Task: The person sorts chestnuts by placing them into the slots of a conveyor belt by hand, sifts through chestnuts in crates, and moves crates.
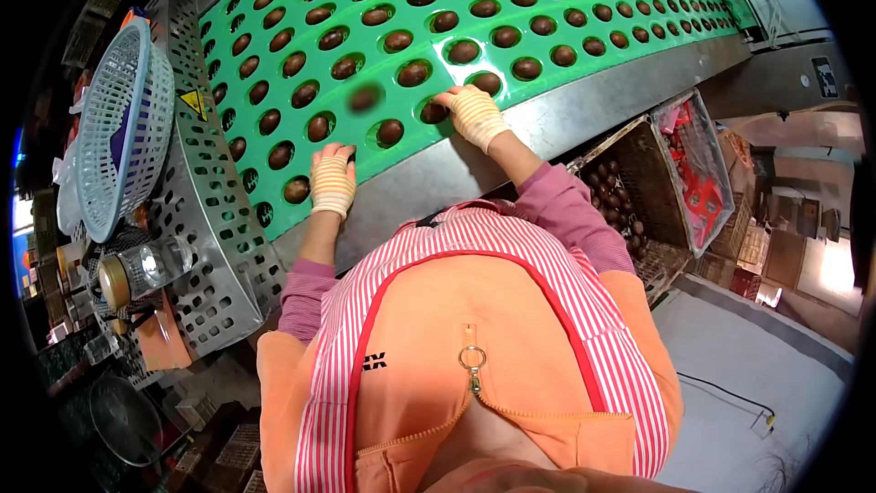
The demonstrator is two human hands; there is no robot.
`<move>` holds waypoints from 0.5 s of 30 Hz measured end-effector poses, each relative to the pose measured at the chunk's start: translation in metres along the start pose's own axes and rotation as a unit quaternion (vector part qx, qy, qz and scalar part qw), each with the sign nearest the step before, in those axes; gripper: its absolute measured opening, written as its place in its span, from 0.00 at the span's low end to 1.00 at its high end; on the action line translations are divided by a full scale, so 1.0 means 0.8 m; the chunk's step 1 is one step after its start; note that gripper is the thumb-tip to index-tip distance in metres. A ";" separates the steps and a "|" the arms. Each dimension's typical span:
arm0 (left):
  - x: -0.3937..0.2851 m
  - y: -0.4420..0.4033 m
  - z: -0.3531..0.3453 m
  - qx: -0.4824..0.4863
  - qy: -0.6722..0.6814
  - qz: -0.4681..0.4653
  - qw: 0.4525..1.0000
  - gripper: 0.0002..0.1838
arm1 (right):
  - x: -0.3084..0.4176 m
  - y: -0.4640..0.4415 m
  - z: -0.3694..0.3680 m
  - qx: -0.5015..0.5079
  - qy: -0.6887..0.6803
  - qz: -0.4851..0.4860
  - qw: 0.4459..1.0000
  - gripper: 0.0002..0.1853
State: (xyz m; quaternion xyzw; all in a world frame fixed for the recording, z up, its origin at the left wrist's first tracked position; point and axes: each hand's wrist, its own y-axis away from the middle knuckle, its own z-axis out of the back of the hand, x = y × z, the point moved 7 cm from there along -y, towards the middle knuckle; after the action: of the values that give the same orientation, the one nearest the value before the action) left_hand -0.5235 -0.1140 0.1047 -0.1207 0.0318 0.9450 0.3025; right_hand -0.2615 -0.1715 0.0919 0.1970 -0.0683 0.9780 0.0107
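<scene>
A green belt with rows of oval pockets lies in front of me, most pockets holding a brown egg. My right hand, in a striped cream and yellow glove with bare fingertips, reaches over the near edge. Its fingers close on a brown egg in a pocket. My left hand, gloved alike, is at the near edge further left. Its fingers are curled, and a small dark thing shows at their tips, too hidden to name. Between the hands, a blurred brown egg appears above the belt.
A metal rail runs along the belt's near side. To the left, a perforated metal panel carries a light blue plastic basket and a glass jar. At right stands a crate near a heap of brown eggs.
</scene>
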 end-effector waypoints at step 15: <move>-0.008 -0.052 -0.032 0.028 -0.107 -0.112 0.988 0.42 | 0.141 0.119 0.021 -0.181 -0.012 -0.104 0.978 0.24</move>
State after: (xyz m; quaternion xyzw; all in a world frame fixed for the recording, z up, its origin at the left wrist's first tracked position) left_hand -0.4892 -0.0873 0.0820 -0.0132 0.0124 0.9114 0.4112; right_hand -0.3638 -0.2691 0.1385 0.2093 -0.2233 0.9405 0.1475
